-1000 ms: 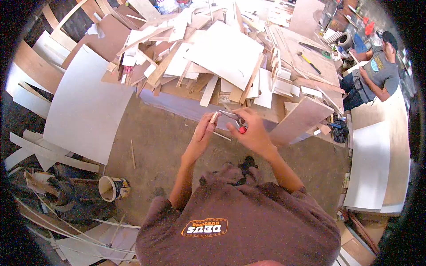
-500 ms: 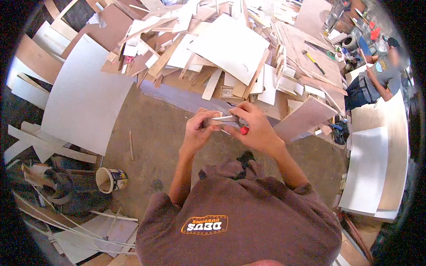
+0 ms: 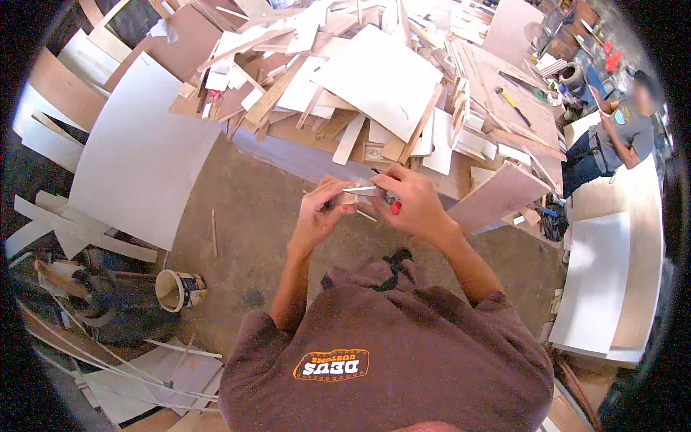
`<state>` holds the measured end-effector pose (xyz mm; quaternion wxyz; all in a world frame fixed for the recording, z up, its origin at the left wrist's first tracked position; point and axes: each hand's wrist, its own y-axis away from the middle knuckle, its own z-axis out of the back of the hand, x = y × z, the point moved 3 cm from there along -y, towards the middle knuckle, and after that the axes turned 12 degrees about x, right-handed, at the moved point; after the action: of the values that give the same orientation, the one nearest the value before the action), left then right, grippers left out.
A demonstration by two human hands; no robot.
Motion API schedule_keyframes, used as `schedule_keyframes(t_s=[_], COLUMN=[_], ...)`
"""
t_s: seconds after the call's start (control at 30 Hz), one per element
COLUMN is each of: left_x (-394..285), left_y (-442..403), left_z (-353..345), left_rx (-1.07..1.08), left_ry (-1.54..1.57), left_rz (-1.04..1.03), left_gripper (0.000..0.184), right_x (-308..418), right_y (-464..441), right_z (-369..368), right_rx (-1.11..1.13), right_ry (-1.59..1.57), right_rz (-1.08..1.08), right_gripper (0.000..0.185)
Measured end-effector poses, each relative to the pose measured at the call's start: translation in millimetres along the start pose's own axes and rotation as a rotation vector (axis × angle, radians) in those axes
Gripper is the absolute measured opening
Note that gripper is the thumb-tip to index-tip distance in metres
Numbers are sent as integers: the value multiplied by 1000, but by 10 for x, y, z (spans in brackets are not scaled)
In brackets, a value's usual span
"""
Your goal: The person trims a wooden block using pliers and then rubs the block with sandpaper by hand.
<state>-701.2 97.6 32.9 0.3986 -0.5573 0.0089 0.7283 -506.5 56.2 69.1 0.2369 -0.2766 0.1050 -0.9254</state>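
My right hand [image 3: 414, 201] is wrapped around a pair of scissors [image 3: 362, 191] with a red handle part showing under the palm. Their pale blades point left, toward the fingers of my left hand [image 3: 324, 207]. That left hand is closed in a pinch just at the blade tips. Something small and pale seems to be between its thumb and fingers, too small and covered to name. Both hands are held in front of my chest, above the floor and short of the table's near edge.
A table ahead carries a heap of wood and board offcuts [image 3: 378, 72] and a yellow-and-black hammer [image 3: 512, 106]. Large sheets [image 3: 140, 155] lean at left, near a bucket [image 3: 180, 290]. A person [image 3: 612, 137] sits at right beside white boards [image 3: 594, 281].
The scissor blades stood apart in a V and now look closed together. My hands have stayed nearly in place. The seated person's arm has lifted slightly.
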Motion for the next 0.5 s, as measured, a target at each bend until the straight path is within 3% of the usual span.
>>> schedule_keyframes(t_s=[0.2, 0.27, 0.5], left_x=[-91, -103, -78], left_y=[-44, -90, -142], left_z=[-5, -17, -17], left_rx=[22, 39, 46], left_ry=[-79, -54, -74], left_rz=[-73, -49, -88], left_gripper=[36, 37, 40], right_x=[-48, -31, 56], right_y=[69, 66, 67], right_z=[-55, -33, 149], right_rx=[11, 41, 73], right_ry=[32, -126, -139], right_rz=[-34, -89, -22], right_gripper=[26, 29, 39])
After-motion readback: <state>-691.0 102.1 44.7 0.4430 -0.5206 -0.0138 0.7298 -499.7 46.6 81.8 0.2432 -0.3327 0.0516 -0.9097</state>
